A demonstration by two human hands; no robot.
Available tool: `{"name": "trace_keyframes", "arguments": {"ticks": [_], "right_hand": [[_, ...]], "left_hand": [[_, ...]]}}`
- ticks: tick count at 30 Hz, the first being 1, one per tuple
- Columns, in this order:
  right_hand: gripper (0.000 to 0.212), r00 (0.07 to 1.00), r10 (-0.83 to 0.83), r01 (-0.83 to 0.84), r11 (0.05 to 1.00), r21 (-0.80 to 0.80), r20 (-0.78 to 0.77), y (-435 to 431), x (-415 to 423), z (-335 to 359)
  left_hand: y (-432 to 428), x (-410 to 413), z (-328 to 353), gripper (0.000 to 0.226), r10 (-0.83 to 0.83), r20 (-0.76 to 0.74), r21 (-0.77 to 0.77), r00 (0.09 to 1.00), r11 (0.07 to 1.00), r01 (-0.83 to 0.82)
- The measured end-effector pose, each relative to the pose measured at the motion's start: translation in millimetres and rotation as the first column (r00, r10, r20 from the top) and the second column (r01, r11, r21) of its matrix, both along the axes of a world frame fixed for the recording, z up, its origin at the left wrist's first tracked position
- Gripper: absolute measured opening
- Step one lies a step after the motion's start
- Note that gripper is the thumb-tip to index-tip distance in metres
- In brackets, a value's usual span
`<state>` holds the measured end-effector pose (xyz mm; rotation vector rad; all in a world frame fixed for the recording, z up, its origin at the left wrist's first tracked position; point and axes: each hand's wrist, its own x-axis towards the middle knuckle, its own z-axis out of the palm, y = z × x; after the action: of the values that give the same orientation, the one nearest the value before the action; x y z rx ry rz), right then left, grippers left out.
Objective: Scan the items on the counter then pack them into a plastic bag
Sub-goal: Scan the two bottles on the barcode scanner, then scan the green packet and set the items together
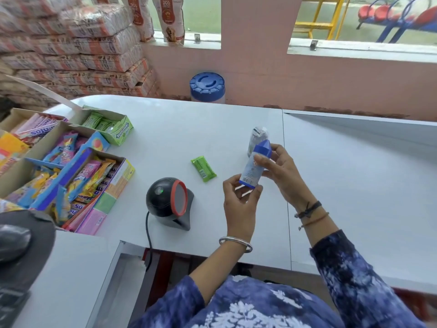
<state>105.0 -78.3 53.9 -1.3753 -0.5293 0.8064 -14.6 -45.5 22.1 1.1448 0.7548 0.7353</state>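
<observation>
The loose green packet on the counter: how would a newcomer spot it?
On the white counter, look just right of the round black barcode scanner. The small flat green foil packet lies alone there, outside the candy boxes.

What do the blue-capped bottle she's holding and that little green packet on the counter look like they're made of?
The bottle looks like smooth plastic: a matte pale body with a printed label and a solid, moulded blue cap. The green packet seems to be thin, glossy plastic or foil film, judging by its sheen and crimped ends.
</observation>
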Motion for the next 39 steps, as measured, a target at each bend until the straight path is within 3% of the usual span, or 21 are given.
{"name": "trace_keyframes", "arguments": {"ticks": [4,7,12,16,19,21,23,24,25,28,30,33,35,37,39], "right_hand": [[0.033,0.998,0.055,-0.055,0.998,-0.029,-0.016,7,-21,-14],[0.032,0.983,0.147,-0.137,0.987,-0.089,0.109,20,-44,-21],[0.047,0.870,0.180,-0.124,0.981,-0.150,0.458,48,-76,-19],[0.051,0.803,0.192,-0.128,0.980,-0.151,0.565,56,-86,-16],[0.049,0.786,0.183,-0.117,0.982,-0.149,0.590,56,-83,-16],[0.044,0.793,0.137,-0.065,0.988,-0.142,0.593,52,-73,-20],[0.041,0.801,0.062,0.029,0.990,-0.142,0.595,43,-55,-27],[0.040,0.800,0.023,0.086,0.985,-0.151,0.600,36,-46,-32],[0.040,0.790,-0.018,0.152,0.974,-0.168,0.612,28,-34,-37],[0.041,0.747,-0.084,0.327,0.911,-0.253,0.660,10,-6,-51],[0.041,0.730,-0.130,0.411,0.868,-0.279,0.671,4,8,-58],[0.040,0.705,-0.176,0.482,0.829,-0.283,0.687,1,23,-64],[0.040,0.695,-0.158,0.486,0.822,-0.297,0.702,4,29,-64],[0.042,0.670,-0.117,0.486,0.816,-0.313,0.733,7,30,-62],[0.045,0.511,-0.085,0.557,0.791,-0.254,0.855,7,25,-61]], "left_hand": [[9,-18,-14,0.034,0.144,0.078,-0.321,0.986,0.940,-0.112],[18,-35,-21,0.030,0.288,0.202,-0.497,0.936,0.854,-0.155],[29,-54,-24,0.024,0.458,0.259,-0.628,0.850,0.749,-0.213],[32,-58,-24,0.023,0.546,0.266,-0.709,0.794,0.669,-0.222],[34,-56,-24,0.023,0.534,0.268,-0.710,0.802,0.672,-0.211],[36,-51,-24,0.018,0.414,0.178,-0.654,0.893,0.727,-0.207],[42,-44,-29,0.012,0.158,-0.150,-0.362,0.976,0.910,-0.203],[46,-41,-32,0.016,0.043,-0.368,-0.122,0.929,0.988,-0.094],[51,-34,-35,0.025,0.005,-0.529,0.085,0.849,0.995,0.047],[74,-7,-35,0.032,0.105,-0.658,0.391,0.745,0.894,0.220],[92,17,-36,0.041,0.191,-0.759,0.445,0.622,0.851,0.281],[111,38,-45,0.060,0.239,-0.886,0.367,0.397,0.885,0.285],[116,43,-52,0.061,0.264,-0.914,0.365,0.307,0.866,0.341],[116,44,-54,0.058,0.282,-0.915,0.374,0.288,0.861,0.346],[115,43,-53,0.050,0.243,-0.910,0.351,0.336,0.882,0.314]]}}
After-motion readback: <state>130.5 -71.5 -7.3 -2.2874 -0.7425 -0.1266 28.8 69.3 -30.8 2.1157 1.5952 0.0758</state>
